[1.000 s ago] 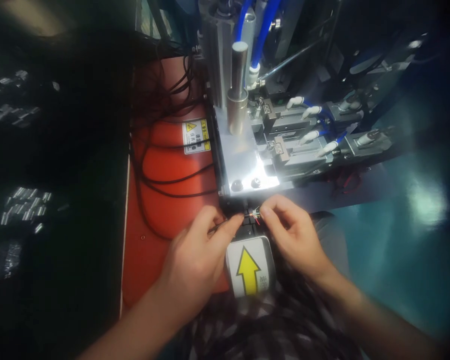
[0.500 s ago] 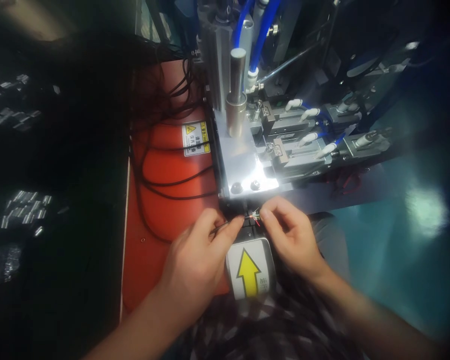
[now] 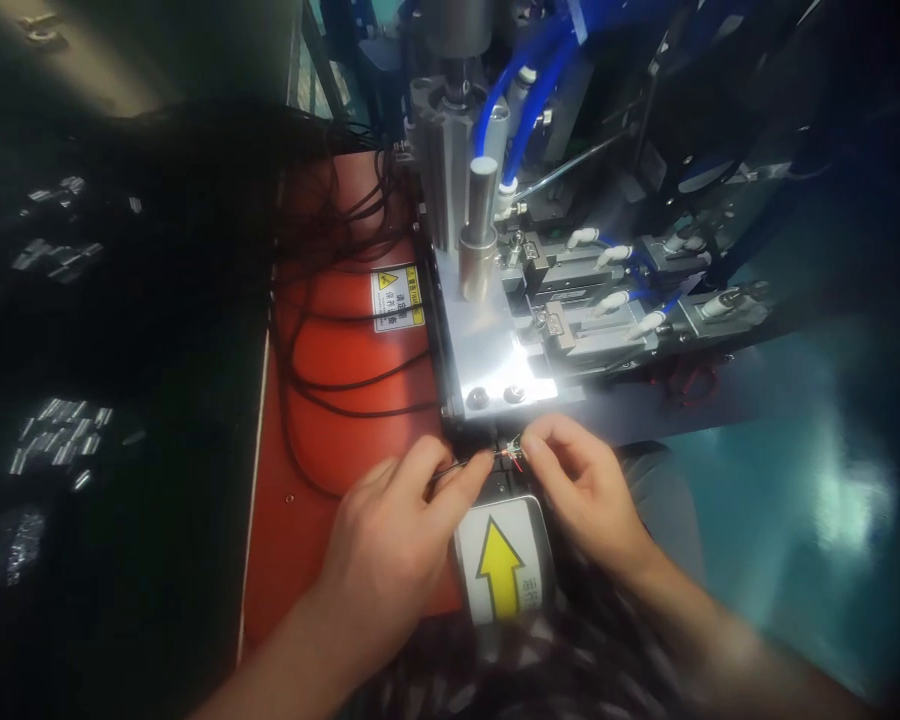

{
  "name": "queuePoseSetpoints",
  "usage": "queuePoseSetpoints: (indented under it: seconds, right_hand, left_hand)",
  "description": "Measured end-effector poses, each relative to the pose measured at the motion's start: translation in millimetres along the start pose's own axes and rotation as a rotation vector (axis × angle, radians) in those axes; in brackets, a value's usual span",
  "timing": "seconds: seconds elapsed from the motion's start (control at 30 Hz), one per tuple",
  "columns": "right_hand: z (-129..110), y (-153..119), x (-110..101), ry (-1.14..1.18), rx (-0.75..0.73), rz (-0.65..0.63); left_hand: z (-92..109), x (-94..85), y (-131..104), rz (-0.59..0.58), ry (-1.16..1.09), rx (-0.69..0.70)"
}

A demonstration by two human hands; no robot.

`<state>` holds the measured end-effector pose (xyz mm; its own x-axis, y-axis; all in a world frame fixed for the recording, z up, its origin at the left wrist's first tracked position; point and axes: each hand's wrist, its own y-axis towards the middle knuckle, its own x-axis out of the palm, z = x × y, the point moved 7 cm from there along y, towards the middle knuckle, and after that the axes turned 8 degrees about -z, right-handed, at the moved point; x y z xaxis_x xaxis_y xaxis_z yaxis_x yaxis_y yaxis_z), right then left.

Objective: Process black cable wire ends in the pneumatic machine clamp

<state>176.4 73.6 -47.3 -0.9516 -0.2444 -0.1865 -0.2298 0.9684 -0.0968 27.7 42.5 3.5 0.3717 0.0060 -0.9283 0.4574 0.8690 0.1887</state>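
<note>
A thin black cable (image 3: 450, 468) runs between the closed thumb and fingers of my left hand (image 3: 409, 515). Its end splits into fine coloured wires (image 3: 511, 452), red, green and white among them, which fan out between my two hands. My right hand (image 3: 585, 485) pinches at the right side of these wires, thumb against forefinger. Both hands are just in front of the metal plate (image 3: 487, 350) of the machine, above a white label with a yellow arrow (image 3: 499, 565).
Metal cylinders and clamps (image 3: 596, 330) with blue air tubes (image 3: 536, 100) stand behind and to the right. Black cables (image 3: 360, 385) loop over the orange-red surface (image 3: 345, 450) at left, near a warning label (image 3: 397, 298). Small shiny pieces (image 3: 60, 435) lie at far left.
The machine and both hands appear slightly lower in the picture as the view has shifted. Both hands keep nearly the same pose at the wires.
</note>
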Motion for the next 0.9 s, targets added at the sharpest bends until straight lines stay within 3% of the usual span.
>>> queuePoseSetpoints:
  seconds: [0.1, 0.27, 0.63, 0.9]
  right_hand:
    - [2.6, 0.5, 0.7, 0.07, 0.045, 0.0]
    - [1.0, -0.5, -0.8, -0.012, -0.028, -0.026]
    - [5.1, -1.6, -1.3, 0.094, 0.11, -0.107]
    - [1.4, -2.3, -1.2, 0.172, 0.225, -0.088]
  left_hand:
    - [0.4, 2.2, 1.5, -0.058, 0.045, 0.033]
    - [-1.3, 8.1, 2.0, -0.118, 0.109, 0.037]
    - [-0.8, 10.0, 1.5, -0.106, 0.159, 0.032]
    - [-0.6, 9.9, 1.2, -0.108, 0.135, 0.025]
